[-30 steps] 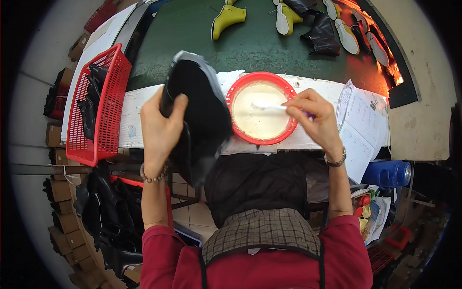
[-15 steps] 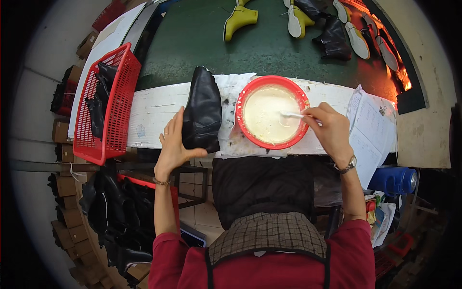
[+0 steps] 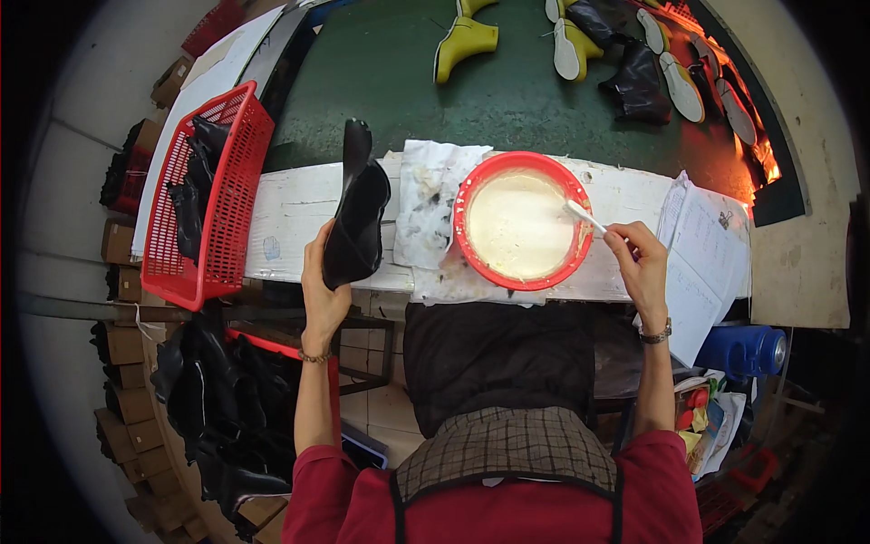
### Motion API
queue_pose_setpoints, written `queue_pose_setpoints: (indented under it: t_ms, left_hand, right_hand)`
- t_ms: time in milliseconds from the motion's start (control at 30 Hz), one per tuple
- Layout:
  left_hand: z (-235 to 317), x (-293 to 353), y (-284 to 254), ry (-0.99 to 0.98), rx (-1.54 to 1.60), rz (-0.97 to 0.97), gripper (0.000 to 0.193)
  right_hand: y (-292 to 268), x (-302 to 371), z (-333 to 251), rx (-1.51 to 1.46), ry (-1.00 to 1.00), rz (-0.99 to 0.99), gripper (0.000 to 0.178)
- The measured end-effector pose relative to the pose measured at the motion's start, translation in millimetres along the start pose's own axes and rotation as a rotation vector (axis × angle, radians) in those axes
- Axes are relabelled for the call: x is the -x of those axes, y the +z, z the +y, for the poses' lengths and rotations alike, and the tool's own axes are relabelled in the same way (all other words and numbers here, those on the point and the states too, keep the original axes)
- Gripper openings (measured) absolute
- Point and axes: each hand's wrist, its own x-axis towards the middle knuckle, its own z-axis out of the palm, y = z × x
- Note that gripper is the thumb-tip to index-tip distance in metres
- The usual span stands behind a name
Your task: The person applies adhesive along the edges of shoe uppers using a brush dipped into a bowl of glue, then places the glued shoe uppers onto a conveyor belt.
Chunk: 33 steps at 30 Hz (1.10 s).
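Observation:
My left hand grips the lower end of a black leather boot upper, held tilted on its edge over the white board. Between my right thumb and fingers is a slim white brush; its head rests by the right inner rim of a red plastic bowl. The bowl holds a thick cream-coloured liquid. My right hand is just right of the bowl. Under and left of the bowl lies a stained white cloth.
A red basket of black uppers stands at the left. Beyond the white board, yellow boots lie on a green surface near an orange glow. Papers and a blue jug are at right; black uppers are piled lower left.
My left hand has closed on the boot upper and turned it onto its edge, slightly leftward. My right hand has lowered a little, drawing the brush from mid-bowl to the right rim.

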Motion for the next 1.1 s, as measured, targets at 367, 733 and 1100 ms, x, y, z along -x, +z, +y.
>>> queue_pose_setpoints:
  t_ms: [367,733,1100]
  left_hand:
    - [82.9,6.2,27.0,0.244,0.078,-0.029,0.078]
    - [97.6,11.4,41.7,0.286,0.403,-0.072,0.091]
    - [117.3,-7.5,70.0,0.280,0.392,0.047,0.079]
  right_hand:
    - [21.2,-10.5,-95.5,-0.214,-0.242,-0.036,0.012]
    - [19.5,-52.3,-83.6,-0.131,-0.415,0.162,0.012]
    - [8.0,-17.5,-91.5,-0.288,-0.339,-0.034,0.013]
